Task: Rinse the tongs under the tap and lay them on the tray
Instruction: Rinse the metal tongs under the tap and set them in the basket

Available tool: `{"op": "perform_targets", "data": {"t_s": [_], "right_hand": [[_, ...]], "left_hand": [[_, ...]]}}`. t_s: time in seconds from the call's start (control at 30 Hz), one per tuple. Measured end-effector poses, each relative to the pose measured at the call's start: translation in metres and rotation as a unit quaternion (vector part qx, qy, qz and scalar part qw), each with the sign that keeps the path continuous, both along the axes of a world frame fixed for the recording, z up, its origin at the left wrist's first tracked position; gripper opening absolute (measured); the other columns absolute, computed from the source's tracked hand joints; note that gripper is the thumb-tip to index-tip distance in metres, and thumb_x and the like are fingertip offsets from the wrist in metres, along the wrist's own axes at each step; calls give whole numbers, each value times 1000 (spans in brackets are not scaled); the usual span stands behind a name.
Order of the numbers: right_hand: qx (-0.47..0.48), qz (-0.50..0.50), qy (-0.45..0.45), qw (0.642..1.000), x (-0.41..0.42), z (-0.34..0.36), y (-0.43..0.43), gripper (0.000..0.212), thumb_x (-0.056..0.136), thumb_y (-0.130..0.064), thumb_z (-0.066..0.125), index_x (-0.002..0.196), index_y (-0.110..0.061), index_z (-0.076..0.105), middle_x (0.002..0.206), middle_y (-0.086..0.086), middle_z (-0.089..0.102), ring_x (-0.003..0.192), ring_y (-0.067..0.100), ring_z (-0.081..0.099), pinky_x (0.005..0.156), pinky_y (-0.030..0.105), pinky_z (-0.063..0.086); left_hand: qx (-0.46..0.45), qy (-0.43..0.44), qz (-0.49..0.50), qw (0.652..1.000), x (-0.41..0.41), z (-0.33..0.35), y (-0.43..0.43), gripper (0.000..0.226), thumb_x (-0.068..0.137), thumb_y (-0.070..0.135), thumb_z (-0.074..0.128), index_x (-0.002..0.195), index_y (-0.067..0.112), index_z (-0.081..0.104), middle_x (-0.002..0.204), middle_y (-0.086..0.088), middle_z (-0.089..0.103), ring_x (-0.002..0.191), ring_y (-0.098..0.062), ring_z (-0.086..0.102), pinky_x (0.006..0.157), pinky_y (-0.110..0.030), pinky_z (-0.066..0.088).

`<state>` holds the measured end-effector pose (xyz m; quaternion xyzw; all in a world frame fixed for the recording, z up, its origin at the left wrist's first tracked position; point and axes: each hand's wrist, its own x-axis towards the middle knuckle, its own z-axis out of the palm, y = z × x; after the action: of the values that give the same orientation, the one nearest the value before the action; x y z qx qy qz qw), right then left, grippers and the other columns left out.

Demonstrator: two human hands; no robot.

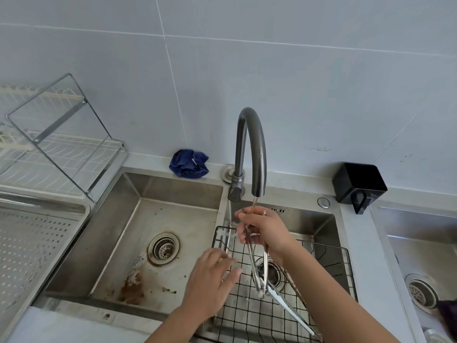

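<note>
Soft, even light filled the scene brightly, with only faint shadows. The wide lens bowed the wall tiles (296, 70) and counter (291, 185) toward the frame's edges. The left hand (210, 283), lower centre, was motion-blurred; mild glare streaked the tap (258, 137).

No text, label, brand, number or sign can be read anywhere here; the small white tag on the blue cloth (188, 164) is too small to make out.

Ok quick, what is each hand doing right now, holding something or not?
Left hand: open, holding nothing.
Right hand: gripping the tongs under the tap.
</note>
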<state>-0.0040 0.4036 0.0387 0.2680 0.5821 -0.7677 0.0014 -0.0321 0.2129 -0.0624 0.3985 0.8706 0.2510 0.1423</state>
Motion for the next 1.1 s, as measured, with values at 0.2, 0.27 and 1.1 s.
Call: {"op": "perform_targets", "data": {"t_s": [0.2,0.27,1.1], "right_hand": [[333,84,-167,924,15,-16,-12,34,92,-36,68,116,-13,63,97,4,72,83,23,64,72,39,50],[456,179,-238,838,22,-27,-22,52,89,-49,67,130,-20,56,118,1,70,105,23,65,79,33,47],[472,100,-159,861,-66,-26,20,43,102,-51,53,101,-13,72,86,12,77,75,29,75,70,41,64]], "left_hand": [[-165,32,-14,986,19,-36,-12,75,93,54,43,158,29,17,166,3,-27,146,-19,-39,127,-43,-3],[-181,59,-19,982,24,-40,-12,76,91,47,45,158,27,17,165,-1,-33,147,-25,-39,127,-47,-1],[-121,118,44,985,28,-49,-15,83,84,29,58,154,-3,29,166,-24,16,154,-33,21,121,-44,32]]}}
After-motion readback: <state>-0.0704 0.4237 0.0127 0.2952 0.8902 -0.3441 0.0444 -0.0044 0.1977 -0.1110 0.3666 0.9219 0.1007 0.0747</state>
